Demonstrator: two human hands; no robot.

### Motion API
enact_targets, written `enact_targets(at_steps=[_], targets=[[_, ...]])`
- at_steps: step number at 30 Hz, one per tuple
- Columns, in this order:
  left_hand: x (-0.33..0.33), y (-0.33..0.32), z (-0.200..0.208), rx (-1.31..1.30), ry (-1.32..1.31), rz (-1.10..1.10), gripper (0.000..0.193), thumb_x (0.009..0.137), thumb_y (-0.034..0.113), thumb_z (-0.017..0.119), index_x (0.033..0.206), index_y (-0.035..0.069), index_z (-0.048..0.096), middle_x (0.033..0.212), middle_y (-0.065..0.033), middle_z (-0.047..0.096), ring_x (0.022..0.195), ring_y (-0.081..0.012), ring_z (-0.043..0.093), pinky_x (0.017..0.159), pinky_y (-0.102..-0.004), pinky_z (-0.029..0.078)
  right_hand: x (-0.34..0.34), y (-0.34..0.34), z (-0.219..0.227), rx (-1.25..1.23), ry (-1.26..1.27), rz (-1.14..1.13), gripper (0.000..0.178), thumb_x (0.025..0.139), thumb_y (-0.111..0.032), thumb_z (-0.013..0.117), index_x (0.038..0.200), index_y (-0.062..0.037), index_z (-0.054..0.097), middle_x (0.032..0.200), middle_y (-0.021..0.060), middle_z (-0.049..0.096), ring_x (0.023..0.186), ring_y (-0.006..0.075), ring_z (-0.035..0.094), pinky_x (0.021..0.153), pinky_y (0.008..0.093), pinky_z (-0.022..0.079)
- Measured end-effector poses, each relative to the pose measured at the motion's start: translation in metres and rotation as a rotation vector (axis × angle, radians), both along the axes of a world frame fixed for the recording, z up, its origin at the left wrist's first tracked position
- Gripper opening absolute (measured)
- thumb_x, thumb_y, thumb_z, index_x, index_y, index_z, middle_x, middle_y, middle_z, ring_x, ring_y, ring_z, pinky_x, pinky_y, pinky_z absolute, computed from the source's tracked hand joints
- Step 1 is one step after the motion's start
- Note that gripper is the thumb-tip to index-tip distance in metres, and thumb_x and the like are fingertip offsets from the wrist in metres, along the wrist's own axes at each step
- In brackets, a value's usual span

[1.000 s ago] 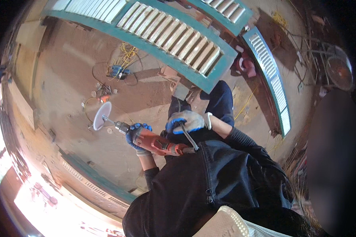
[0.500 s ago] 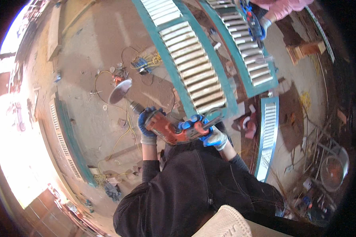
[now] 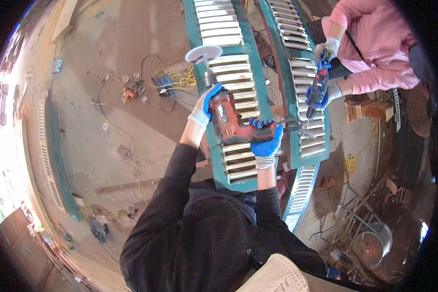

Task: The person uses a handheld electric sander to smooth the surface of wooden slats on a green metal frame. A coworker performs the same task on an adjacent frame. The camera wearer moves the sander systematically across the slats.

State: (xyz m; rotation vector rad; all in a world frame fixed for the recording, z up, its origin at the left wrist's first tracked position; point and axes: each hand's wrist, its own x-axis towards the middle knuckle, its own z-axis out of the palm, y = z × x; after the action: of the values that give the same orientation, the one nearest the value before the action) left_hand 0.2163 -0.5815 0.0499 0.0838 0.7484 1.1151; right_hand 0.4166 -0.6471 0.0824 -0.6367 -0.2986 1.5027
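Note:
Both my gloved hands grip a red-and-black power drill (image 3: 228, 119) held above a green louvered shutter (image 3: 232, 78) with pale, stripped slats. My left hand (image 3: 207, 104) wraps the drill's body just behind the chuck. The rear handle is in my right hand (image 3: 267, 141), its fingers closed round it; the trigger is hidden. A round, pale sanding disc (image 3: 204, 53) is fitted in the chuck, over the shutter's left rail; whether it touches the wood I cannot tell.
At right, a co-worker in pink sleeves (image 3: 374, 80) holds another drill (image 3: 319, 87) over a second green shutter (image 3: 304, 75). A yellow cord (image 3: 131, 121) loops across the dirt floor at left. Wooden blocks (image 3: 372, 111) lie beside the co-worker; a wheelbarrow-like metal frame (image 3: 370, 246) stands lower right.
My hands have carried the drill forward and to the right, from beside the shutter to over it. The view has shifted, bringing more of the co-worker into sight.

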Motion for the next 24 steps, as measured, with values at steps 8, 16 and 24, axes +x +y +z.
enact_targets(at_steps=[8,16,24], targets=[[0.041,0.041,-0.070,-0.122,0.116,-0.027,0.018,0.083,0.026,0.059,0.090,0.009,0.061,0.079,-0.0032,0.064,0.066,-0.0144,0.061,0.065,-0.0309,0.051,0.038,0.030,-0.058,-0.136,0.002,-0.080,0.022,0.084,-0.026,0.051,0.074,-0.0060,0.051,0.067,0.0073,0.050,0.068,0.0234,0.050,0.090,0.0475,0.040],[0.040,0.032,-0.067,-0.193,0.098,-0.009,0.021,0.078,0.029,0.064,0.087,0.012,0.056,0.073,-0.0035,0.062,0.058,-0.0164,0.060,0.056,-0.0338,0.052,0.030,0.032,-0.041,-0.138,-0.071,-0.041,0.025,0.087,-0.027,0.050,0.075,-0.0046,0.050,0.066,0.0074,0.048,0.066,0.0223,0.047,0.088,0.0472,0.040],[0.059,0.049,-0.072,-0.161,0.096,-0.109,0.021,0.080,0.028,0.063,0.088,0.009,0.058,0.076,-0.0037,0.063,0.060,-0.0153,0.060,0.058,-0.0329,0.052,0.038,0.025,-0.042,-0.177,-0.055,-0.215,0.026,0.085,-0.029,0.052,0.075,-0.0042,0.052,0.066,0.0063,0.049,0.065,0.0223,0.050,0.086,0.0475,0.040]])
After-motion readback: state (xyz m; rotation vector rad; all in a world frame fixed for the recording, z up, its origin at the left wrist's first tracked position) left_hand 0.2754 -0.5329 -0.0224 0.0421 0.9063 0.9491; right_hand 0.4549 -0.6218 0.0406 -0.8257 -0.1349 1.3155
